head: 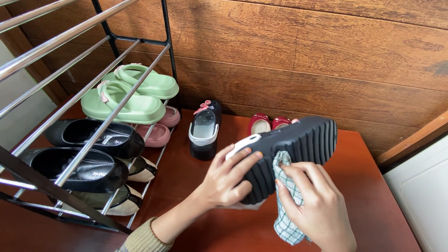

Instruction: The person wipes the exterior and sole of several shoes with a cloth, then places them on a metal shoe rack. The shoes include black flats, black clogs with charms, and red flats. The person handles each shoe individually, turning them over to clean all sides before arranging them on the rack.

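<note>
Left grip (227,179) wraps the black shoe (289,149), sole up, held over the reddish floor (368,186); right grip (317,205) pinches a checked cloth (285,205) vs. the ridged rubber tread. Best to work w/ the grooves, steady hold. Left: metal rack (70,93), glossy black flats (93,135), soft green slides (135,93).
</note>
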